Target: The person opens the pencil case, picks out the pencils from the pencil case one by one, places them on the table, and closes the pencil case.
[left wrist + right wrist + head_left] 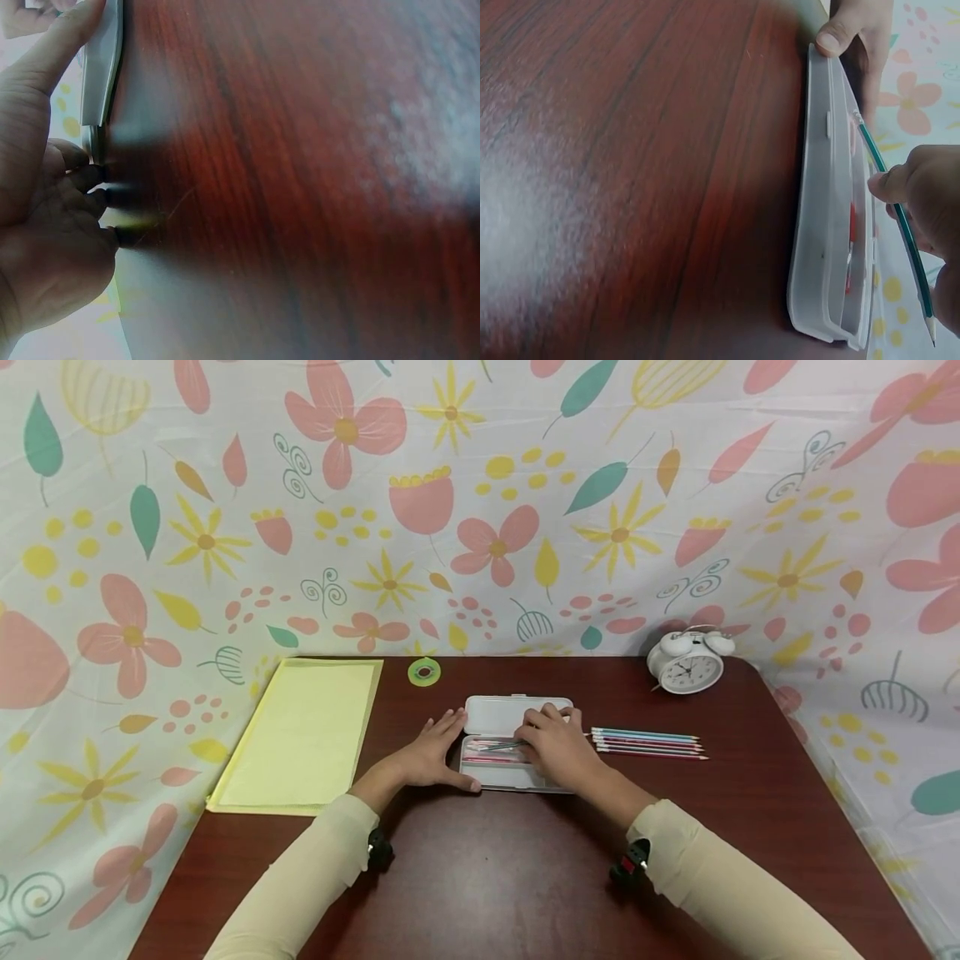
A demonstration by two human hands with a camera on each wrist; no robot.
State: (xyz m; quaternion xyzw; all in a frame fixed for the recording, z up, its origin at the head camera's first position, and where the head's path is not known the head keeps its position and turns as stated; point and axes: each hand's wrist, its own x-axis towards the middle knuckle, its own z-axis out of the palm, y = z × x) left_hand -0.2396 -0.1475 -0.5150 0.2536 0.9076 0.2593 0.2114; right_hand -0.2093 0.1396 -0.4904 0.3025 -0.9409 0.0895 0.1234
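An open white pencil case (pixel 504 775) lies on the table, its lid (pixel 495 717) folded back. My right hand (pixel 561 750) is over the case and pinches a green pencil (pixel 909 244) between thumb and fingers. The pencil slants across the case in the right wrist view, its sharpened point beyond the hand. Several pencils, one of them red (pixel 487 759), lie in the case's back compartment. My left hand (pixel 432 752) is spread at the case's left side, its thumb (pixel 829 41) resting on the front left corner and its fingers stretched beside the lid.
A row of several pencils (pixel 648 743) lies right of the case. A white alarm clock (pixel 686 664) stands at the back right. On the left is a yellow zip folder (pixel 300 735), and a small round green thing (pixel 424 672) lies near the back edge by the flowered cloth (pixel 495 547).
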